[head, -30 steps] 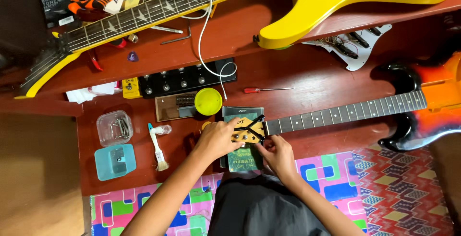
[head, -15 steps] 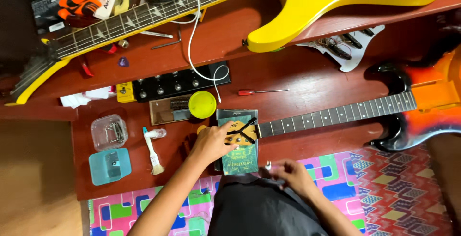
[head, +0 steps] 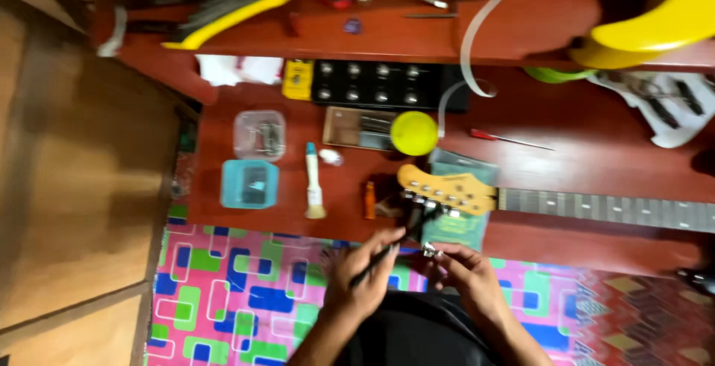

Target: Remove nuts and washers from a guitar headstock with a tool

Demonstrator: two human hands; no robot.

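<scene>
A guitar headstock (head: 447, 189) of pale wood lies on the red-brown table (head: 596, 165), resting on a green packet (head: 462, 224), with its neck (head: 611, 209) running right. My left hand (head: 363, 280) is near the table's front edge and grips a thin dark tool (head: 395, 243) that points up toward the tuners. My right hand (head: 465, 277) is just right of it and pinches a small silver metal part (head: 432, 250) between the fingertips. Both hands are over my lap, below the headstock.
On the table stand a yellow round lid (head: 414, 133), a black box with knobs (head: 376, 83), a small brush (head: 314, 183), a clear box (head: 259, 135), a blue box (head: 250, 184) and a red screwdriver (head: 506, 139). A yellow guitar (head: 655, 16) lies on the shelf behind. A patterned mat (head: 238, 291) covers the floor.
Both hands have come off the headstock toward my lap. The left hand now holds a dark tool, and the right holds a small metal part. The view has swung left.
</scene>
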